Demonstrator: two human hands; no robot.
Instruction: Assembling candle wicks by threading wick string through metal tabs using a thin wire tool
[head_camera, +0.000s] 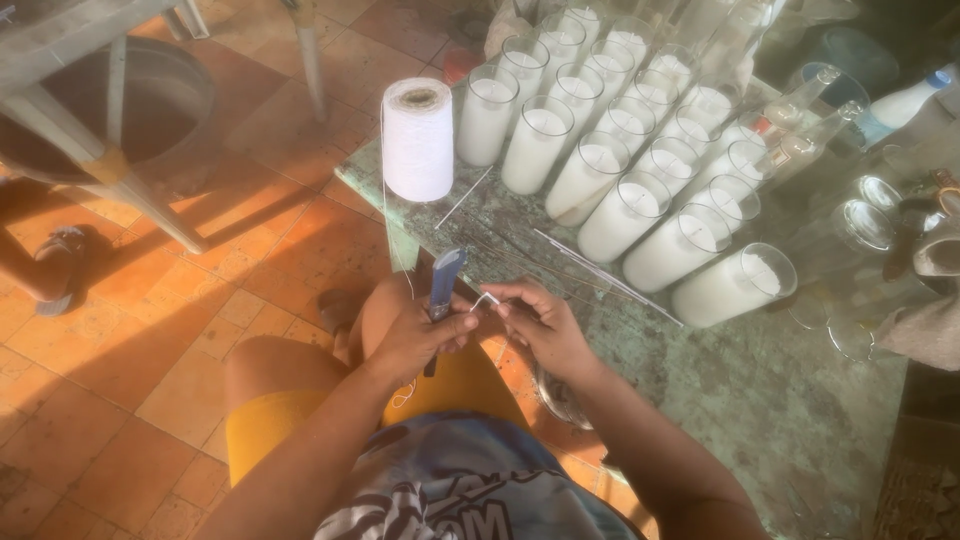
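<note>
Left hand grips blue scissors; right hand pinches thin white string, which looks limp and light, best held near its end.

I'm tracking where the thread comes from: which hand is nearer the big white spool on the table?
Left. The left hand, holding a blue tool, sits almost straight below the spool; the right hand is farther off to the right.

Rows of wax-filled glass jars stand on the mottled table beside empty glass bottles.
</note>
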